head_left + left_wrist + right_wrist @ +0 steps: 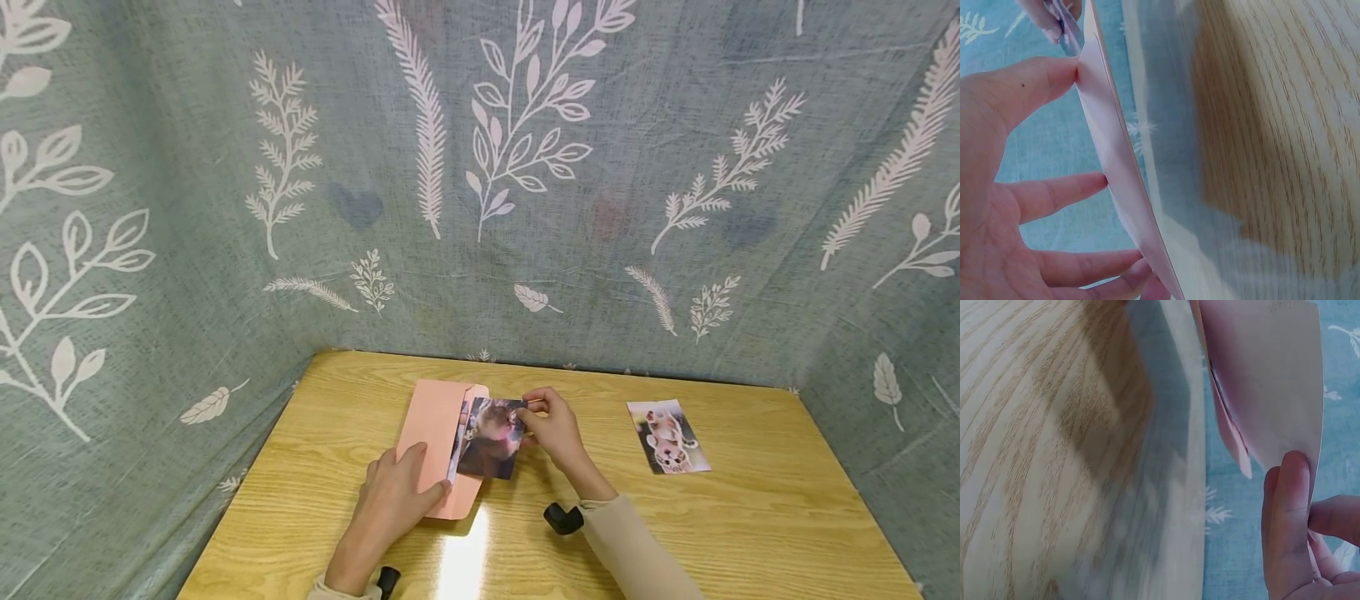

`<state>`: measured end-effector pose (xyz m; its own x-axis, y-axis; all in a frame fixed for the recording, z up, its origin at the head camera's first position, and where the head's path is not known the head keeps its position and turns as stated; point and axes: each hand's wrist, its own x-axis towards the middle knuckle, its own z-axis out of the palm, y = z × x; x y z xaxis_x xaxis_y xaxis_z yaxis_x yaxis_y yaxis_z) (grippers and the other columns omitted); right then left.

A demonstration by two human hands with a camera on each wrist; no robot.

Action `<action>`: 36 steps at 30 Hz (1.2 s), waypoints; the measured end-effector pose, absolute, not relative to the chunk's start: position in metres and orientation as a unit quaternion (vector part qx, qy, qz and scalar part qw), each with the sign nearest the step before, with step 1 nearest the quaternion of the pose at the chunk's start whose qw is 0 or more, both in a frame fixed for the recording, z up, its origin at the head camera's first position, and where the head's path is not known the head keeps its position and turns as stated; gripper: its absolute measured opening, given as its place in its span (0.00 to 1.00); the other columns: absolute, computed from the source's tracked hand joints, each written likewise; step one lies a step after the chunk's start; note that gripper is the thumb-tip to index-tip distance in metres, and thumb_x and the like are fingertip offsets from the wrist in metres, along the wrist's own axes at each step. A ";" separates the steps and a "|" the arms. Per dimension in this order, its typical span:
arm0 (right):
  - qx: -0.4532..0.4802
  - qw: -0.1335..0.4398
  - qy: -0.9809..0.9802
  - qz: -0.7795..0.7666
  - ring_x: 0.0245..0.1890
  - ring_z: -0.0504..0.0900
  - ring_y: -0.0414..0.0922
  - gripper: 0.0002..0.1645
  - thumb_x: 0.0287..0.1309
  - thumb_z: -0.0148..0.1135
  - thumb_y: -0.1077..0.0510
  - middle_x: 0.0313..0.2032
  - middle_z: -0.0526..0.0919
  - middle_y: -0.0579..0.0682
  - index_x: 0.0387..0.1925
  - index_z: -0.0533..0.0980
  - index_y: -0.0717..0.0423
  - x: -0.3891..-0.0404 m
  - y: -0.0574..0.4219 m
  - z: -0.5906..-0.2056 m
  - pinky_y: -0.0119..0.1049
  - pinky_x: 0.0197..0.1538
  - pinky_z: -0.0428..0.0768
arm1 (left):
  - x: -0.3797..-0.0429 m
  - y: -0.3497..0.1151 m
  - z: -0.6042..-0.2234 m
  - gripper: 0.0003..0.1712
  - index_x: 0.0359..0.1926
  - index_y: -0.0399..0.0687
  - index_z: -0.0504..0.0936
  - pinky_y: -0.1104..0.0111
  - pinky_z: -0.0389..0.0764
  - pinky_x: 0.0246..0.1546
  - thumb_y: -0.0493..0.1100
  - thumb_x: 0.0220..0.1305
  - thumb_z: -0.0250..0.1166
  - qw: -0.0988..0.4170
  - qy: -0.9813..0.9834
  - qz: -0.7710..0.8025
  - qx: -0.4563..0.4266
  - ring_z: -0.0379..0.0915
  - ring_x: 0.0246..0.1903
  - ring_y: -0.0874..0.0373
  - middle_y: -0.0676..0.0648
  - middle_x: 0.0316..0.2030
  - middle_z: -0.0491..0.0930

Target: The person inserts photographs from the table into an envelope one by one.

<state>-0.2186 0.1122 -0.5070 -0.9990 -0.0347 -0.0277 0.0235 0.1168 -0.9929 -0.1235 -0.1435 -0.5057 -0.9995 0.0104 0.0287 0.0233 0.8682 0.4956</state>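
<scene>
**Midway at the envelope's mouth: one photo in hand, one lying apart**

You have the pink envelope (431, 417) at the middle of the table (750, 533), its mouth to the right. The wrist views suggest it is lifted a little off the wood. Your left hand (390, 492) holds it from the near left, thumb by the mouth and fingers spread; how far they wrap beneath, you cannot tell from here.

Your right hand (557, 429) has the held photo (495, 437) by its far right corner, in a fingertip pinch no wider than the card itself. The photo sits right at the mouth, dark picture side up, overlapping the flap; whether its left edge is tucked inside is not clear.

As for progress, the loose photo (666, 437) lies flat on the right of the table, well apart from the envelope, with neither hand on it. The one you are pinching looks like a step half made (a still moment cannot tell you whether it is going in or coming out). Just left of it, a pale strip (458, 442) shows along the mouth, probably another photo inside, so your handling of the set looks unfinished. How many more the envelope contains is hidden.
</scene>
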 end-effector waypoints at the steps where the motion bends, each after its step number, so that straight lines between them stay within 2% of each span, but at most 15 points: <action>1: -0.002 0.022 0.749 -0.663 0.24 0.85 0.48 0.15 0.63 0.62 0.69 0.34 0.80 0.57 0.51 0.73 0.69 -0.219 0.112 -0.508 0.57 0.32 0.83 | -0.123 -0.144 -0.506 0.41 0.64 0.45 0.77 0.35 0.73 0.43 0.62 0.55 0.73 0.013 -0.966 -0.257 -0.009 0.69 0.53 0.29 0.31 0.57 0.74; 5: 0.006 0.022 0.755 -0.656 0.22 0.84 0.47 0.17 0.63 0.62 0.69 0.34 0.80 0.57 0.52 0.72 0.71 -0.219 0.114 -0.511 0.57 0.31 0.83 | -0.123 -0.144 -0.506 0.41 0.64 0.45 0.77 0.36 0.73 0.43 0.61 0.55 0.73 0.013 -0.966 -0.259 -0.008 0.69 0.53 0.29 0.31 0.57 0.74; 22: 0.004 0.024 0.765 -0.644 0.22 0.83 0.46 0.17 0.60 0.65 0.70 0.34 0.80 0.57 0.50 0.74 0.70 -0.219 0.100 -0.511 0.55 0.30 0.83 | -0.123 -0.144 -0.505 0.41 0.65 0.46 0.76 0.37 0.74 0.43 0.63 0.55 0.72 0.007 -0.966 -0.258 -0.012 0.69 0.54 0.30 0.31 0.58 0.73; 36: -0.010 0.041 0.773 -0.634 0.22 0.83 0.45 0.16 0.60 0.65 0.69 0.34 0.80 0.57 0.49 0.74 0.67 -0.222 0.084 -0.511 0.46 0.26 0.84 | -0.123 -0.143 -0.504 0.42 0.66 0.48 0.76 0.35 0.73 0.44 0.64 0.55 0.72 0.002 -0.964 -0.265 -0.011 0.67 0.56 0.30 0.30 0.60 0.71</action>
<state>-0.2216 0.0835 -0.5106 -0.9965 -0.0662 -0.0504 0.0364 0.1968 -0.9798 -0.1227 -0.1427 -0.5044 -0.9997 0.0206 0.0108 0.0232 0.8597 0.5103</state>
